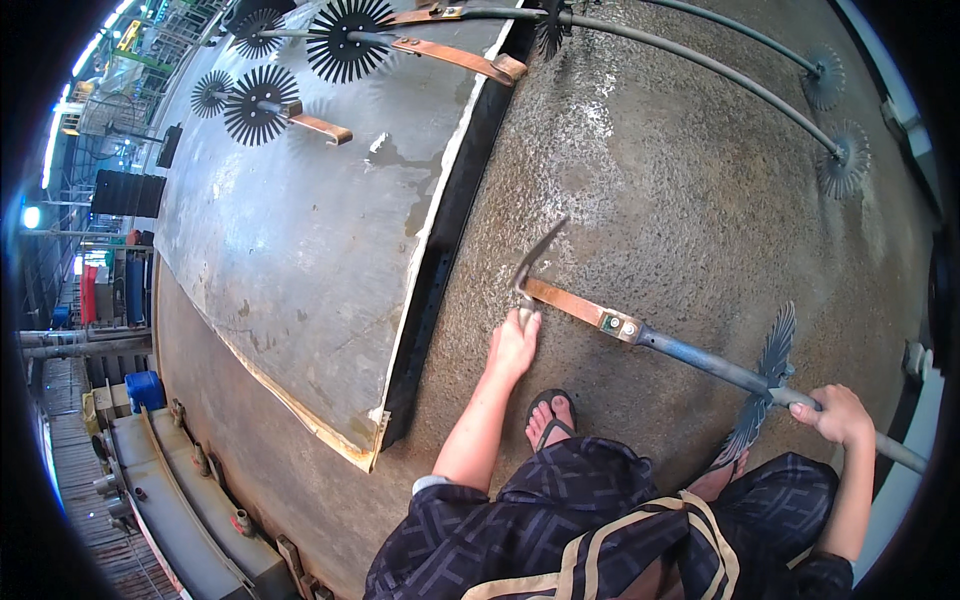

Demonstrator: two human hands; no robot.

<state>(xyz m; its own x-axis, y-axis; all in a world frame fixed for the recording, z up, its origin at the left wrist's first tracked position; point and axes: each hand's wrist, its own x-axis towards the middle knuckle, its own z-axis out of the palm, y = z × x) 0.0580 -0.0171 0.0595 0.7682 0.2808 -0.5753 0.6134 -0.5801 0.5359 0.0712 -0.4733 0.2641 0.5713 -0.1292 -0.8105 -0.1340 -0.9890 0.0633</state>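
The far end of the grey pipe runs out past the right hand and is lost in the dark rim of the picture. The right hand's fingers wrap under the pipe, so their tips are hidden. The toothed wheel on the pipe is turned edge-on and partly covered by the person's clothing. Beyond the pipe, the far left background is blurred and too small to make out.
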